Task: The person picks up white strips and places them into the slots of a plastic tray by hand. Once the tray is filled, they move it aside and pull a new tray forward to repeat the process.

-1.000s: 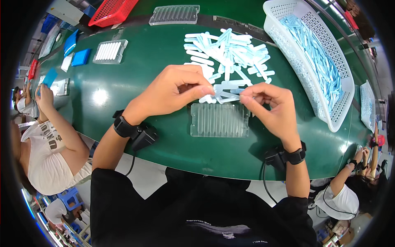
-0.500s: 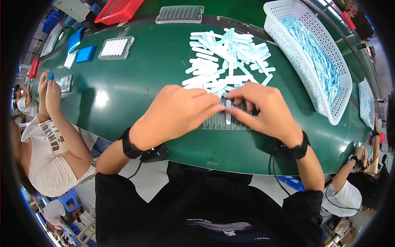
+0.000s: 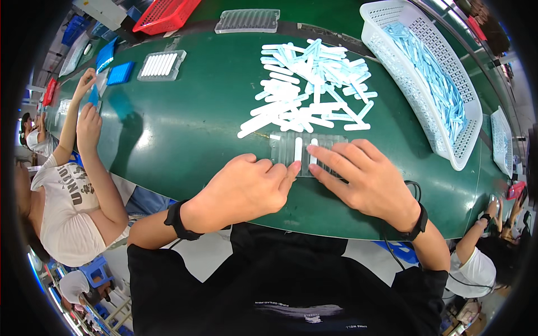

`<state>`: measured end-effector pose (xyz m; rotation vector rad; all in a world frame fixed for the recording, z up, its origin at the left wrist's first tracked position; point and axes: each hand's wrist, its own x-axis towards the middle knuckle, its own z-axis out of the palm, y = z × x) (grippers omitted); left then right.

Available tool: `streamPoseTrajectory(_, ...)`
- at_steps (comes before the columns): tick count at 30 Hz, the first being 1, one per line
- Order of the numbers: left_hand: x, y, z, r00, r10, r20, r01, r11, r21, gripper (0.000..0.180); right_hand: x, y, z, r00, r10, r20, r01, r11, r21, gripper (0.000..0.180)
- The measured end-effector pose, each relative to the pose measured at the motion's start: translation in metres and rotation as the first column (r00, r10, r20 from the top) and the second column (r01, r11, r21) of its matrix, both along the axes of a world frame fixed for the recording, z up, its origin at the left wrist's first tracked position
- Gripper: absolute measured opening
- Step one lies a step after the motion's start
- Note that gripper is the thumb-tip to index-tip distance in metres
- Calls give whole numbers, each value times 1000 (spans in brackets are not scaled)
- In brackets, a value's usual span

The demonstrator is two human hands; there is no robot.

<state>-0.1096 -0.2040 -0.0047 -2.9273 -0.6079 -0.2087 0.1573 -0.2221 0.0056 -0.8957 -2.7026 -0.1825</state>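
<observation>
A clear grooved plastic tray (image 3: 283, 150) lies on the table in front of me, with two white sticks upright in view along its grooves. My left hand (image 3: 241, 186) is curled, its fingertips at the near end of the left white stick (image 3: 298, 148). My right hand (image 3: 367, 180) has index finger and thumb on the two ends of the right white stick (image 3: 314, 152), and its fingers cover the tray's right part. Just beyond the tray spreads a loose heap of white and pale blue round-ended sticks (image 3: 314, 73).
A white perforated basket (image 3: 386, 70) of pale blue sticks stands at right. Farther left are a filled clear tray (image 3: 175, 66), a blue block (image 3: 120, 73) and a red basket (image 3: 168, 15). Another clear tray (image 3: 247, 21) lies at the back. A co-worker's hands (image 3: 88, 120) are at left.
My hands have drawn apart and nearer to me, uncovering more of the tray. A second white stick now shows in it. The heap's near left sticks have shifted. The co-worker's hands have separated.
</observation>
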Motion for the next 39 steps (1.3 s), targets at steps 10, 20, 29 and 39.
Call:
streamPoseTrajectory(10, 4, 81, 17, 942, 202, 266, 46, 710, -702, 14, 37, 48, -12, 815, -455, -359, 284, 853, -438, 15)
streamPoseTrajectory(20, 19, 124, -12, 893, 354, 278, -70, 720, -691, 25, 37, 58, -11, 848, -449, -280, 263, 816, -514, 13)
streamPoseTrajectory(29, 9, 117, -14, 842, 461, 280, -100, 643, -759, 15, 34, 66, -6, 895, -385, -225, 230, 831, -506, 11)
streamPoseTrajectory(39, 12, 111, -8, 858, 406, 314, -98, 730, -676, 12, 31, 66, -5, 918, -382, -103, 275, 803, -529, 10)
